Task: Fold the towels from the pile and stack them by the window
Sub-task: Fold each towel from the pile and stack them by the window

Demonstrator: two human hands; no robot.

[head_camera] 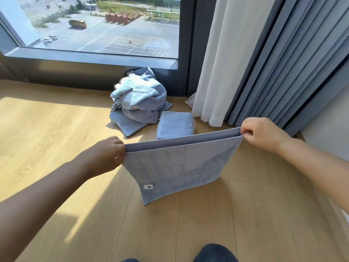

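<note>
A light blue towel, doubled over, hangs in the air above the wooden floor with a small white label near its lower left corner. My left hand pinches its top left corner and my right hand pinches its top right corner. Behind it a rumpled pile of blue towels lies against the window wall. One folded blue towel lies flat on the floor just right of the pile, partly hidden by the held towel.
A large window with a dark frame fills the back. White and grey-blue curtains hang at the right, reaching the floor. Sunlit wooden floor spreads to the left. My knee shows at the bottom edge.
</note>
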